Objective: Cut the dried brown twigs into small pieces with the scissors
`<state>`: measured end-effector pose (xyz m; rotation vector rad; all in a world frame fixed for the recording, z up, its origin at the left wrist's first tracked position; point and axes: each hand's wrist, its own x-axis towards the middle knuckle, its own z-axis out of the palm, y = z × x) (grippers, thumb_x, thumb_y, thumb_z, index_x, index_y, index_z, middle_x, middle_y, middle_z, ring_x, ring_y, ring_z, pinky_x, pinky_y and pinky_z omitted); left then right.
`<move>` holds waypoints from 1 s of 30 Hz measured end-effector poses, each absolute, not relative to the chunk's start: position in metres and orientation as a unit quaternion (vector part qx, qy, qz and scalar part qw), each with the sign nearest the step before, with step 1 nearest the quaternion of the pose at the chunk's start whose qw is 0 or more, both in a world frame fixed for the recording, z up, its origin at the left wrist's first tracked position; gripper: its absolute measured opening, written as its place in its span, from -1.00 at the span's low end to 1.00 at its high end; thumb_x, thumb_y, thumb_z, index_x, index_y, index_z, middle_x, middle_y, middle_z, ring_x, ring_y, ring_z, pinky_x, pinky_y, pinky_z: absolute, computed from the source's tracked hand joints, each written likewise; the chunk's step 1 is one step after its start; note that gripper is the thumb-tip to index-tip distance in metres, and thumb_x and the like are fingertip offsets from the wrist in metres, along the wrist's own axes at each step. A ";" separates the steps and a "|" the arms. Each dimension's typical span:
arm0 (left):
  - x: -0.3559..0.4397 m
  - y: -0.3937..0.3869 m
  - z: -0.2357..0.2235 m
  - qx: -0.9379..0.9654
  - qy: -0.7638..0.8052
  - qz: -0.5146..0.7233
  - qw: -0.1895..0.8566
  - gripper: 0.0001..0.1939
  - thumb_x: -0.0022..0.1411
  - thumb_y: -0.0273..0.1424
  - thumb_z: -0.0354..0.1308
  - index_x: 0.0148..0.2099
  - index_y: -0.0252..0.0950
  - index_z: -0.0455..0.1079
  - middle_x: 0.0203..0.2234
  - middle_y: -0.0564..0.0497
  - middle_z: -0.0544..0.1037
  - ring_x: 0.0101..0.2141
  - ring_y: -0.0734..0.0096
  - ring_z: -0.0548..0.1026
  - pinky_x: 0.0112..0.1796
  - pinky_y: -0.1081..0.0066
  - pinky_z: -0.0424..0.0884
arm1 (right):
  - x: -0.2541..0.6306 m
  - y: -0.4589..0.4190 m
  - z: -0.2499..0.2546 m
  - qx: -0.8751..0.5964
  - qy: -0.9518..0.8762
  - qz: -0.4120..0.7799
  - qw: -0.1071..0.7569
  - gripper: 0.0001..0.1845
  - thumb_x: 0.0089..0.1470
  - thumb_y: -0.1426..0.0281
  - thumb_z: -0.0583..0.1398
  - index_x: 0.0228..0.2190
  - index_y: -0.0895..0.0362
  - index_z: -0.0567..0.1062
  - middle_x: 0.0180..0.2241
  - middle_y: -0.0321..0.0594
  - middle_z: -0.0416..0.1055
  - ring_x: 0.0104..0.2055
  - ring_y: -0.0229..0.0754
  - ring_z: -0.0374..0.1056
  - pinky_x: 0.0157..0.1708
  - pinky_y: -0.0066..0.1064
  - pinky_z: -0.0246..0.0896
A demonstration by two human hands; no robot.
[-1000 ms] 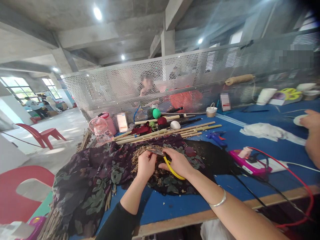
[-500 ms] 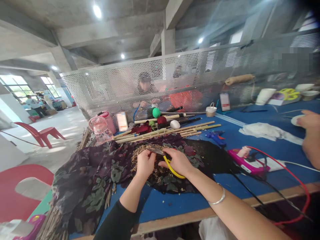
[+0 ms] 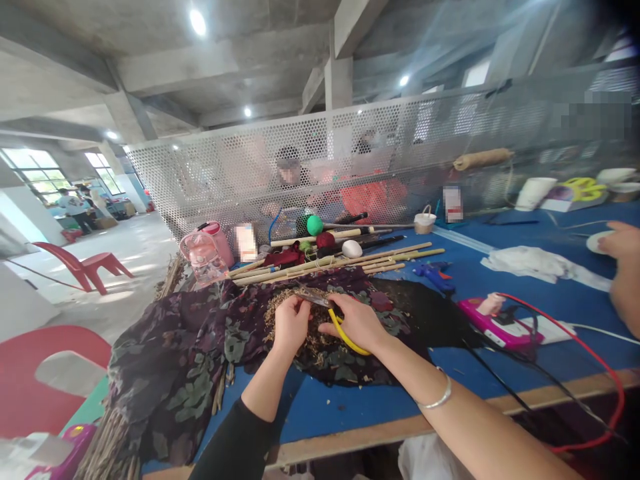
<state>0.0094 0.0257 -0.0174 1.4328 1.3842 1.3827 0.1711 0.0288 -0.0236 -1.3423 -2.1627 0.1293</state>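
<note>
My right hand [image 3: 357, 322] is wrapped round the yellow handle of a pair of scissors [image 3: 345, 333]. Their metal blades point left toward my left hand [image 3: 291, 323]. That hand is closed in a pinch beside the blade tips; what its fingers grip is too small to make out. Beneath both hands lies a heap of dry brown plant bits [image 3: 280, 303], spread on a dark flowered cloth [image 3: 240, 340] that covers part of the blue table [image 3: 300, 417].
Behind the heap lie several bamboo sticks [image 3: 340, 259], a green ball [image 3: 315, 225] and a white ball [image 3: 352, 249]. A blue glue gun [image 3: 434, 275] and a pink power strip [image 3: 500, 323] with cords are to the right. Another person's hand [image 3: 625, 250] shows at the right edge.
The scissor blades look slightly more parted near my left fingers. Both hands stay in nearly the same place, and the whole view has shifted a little.
</note>
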 end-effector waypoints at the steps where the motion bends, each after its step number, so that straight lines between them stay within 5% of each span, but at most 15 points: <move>1: 0.010 0.025 -0.017 0.551 0.537 0.533 0.353 -0.81 0.07 -0.37 0.05 -0.37 -0.35 0.44 -0.57 0.04 0.49 -0.58 0.51 0.41 -0.50 0.51 0.38 | 0.171 0.028 -0.023 -0.499 -0.815 0.047 0.291 -0.46 -0.11 0.08 0.23 -0.11 0.09 0.36 -0.13 -0.08 0.41 -0.11 -0.03 0.36 -0.19 -0.28 0.24; 13: 0.008 0.024 -0.015 0.576 0.567 0.497 0.316 -0.81 0.02 -0.39 0.07 -0.43 -0.37 0.46 -0.63 0.04 0.48 -0.58 0.45 0.44 -0.52 0.50 0.32 | 0.173 0.030 -0.024 -0.501 -0.811 0.058 0.295 -0.48 -0.12 0.10 0.25 -0.13 0.07 0.40 -0.20 -0.12 0.46 -0.16 -0.04 0.39 -0.20 -0.31 0.23; 20: 0.006 0.024 -0.016 0.594 0.581 0.483 0.276 -0.79 0.04 -0.35 0.05 -0.52 -0.34 0.43 -0.71 0.10 0.41 -0.63 0.50 0.36 -0.55 0.52 0.22 | 0.175 0.029 -0.021 -0.499 -0.816 0.084 0.278 -0.59 -0.04 0.08 0.18 -0.19 0.05 0.43 -0.30 -0.16 0.50 -0.29 -0.07 0.43 -0.40 -0.40 0.20; 26: -0.008 0.029 -0.012 0.591 0.601 0.499 0.201 -0.79 0.02 -0.30 0.12 -0.42 -0.31 0.51 -0.53 0.00 0.55 -0.49 0.41 0.44 -0.39 0.45 0.30 | 0.179 0.035 -0.024 -0.506 -0.795 0.068 0.328 -0.53 -0.06 0.08 0.18 -0.15 0.06 0.41 -0.25 -0.16 0.48 -0.28 -0.11 0.41 -0.33 -0.38 0.22; 30: -0.021 0.034 -0.011 0.587 0.624 0.484 0.176 -0.77 0.02 -0.26 0.13 -0.41 -0.30 0.52 -0.51 -0.01 0.56 -0.48 0.39 0.44 -0.37 0.42 0.30 | 0.188 0.043 -0.025 -0.549 -0.765 0.060 0.331 -0.52 -0.07 0.06 0.17 -0.16 0.08 0.41 -0.44 -0.21 0.47 -0.40 -0.12 0.39 -0.42 -0.40 0.19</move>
